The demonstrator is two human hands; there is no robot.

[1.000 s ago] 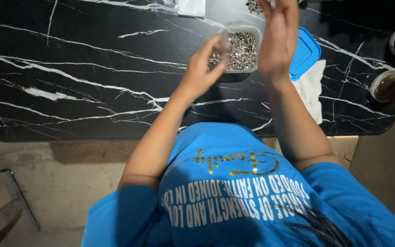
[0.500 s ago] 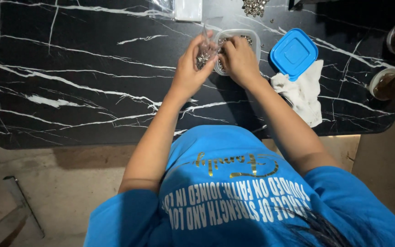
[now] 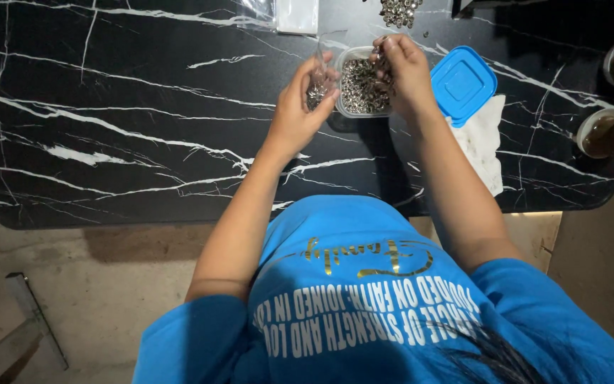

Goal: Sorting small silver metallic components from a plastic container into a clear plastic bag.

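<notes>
A clear plastic tub full of small silver metal pieces sits on the black marble table. My left hand is beside the tub's left wall and holds a small clear plastic bag with a few metal pieces in it. My right hand hovers over the tub's right rim with its fingertips pinched together on some of the metal pieces.
A blue lid lies right of the tub on a white cloth. A loose pile of metal pieces and clear bags lie at the far edge. Two round dishes stand at the right.
My right hand came down from above the table to the tub a second ago and now pinches pieces at its rim. My left hand has kept the bag beside the tub.
</notes>
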